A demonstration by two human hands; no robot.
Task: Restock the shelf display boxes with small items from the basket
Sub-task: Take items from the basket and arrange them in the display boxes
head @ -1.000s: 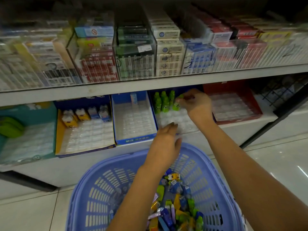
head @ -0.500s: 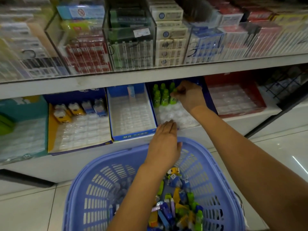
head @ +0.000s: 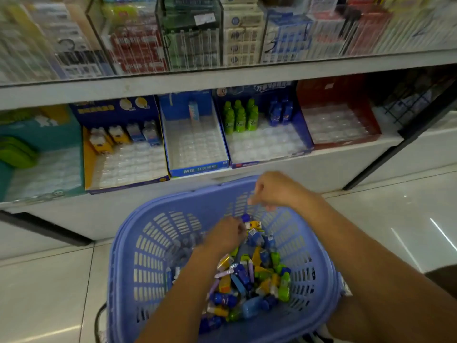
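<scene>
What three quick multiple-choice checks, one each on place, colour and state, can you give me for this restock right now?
1. Where do the green mini bottles stand?
A. in a drawer
B. in the dark blue display box
C. on a trolley

2. What colour is the basket?
A. blue
B. orange
C. black

3. How is the tray in the red display box?
A. packed full
B. covered by a lid
C. no items showing in its slots

Answers:
1 B: they stand at its back left.
2 A: its slatted walls are blue.
3 C: only clear tray slots show.
</scene>
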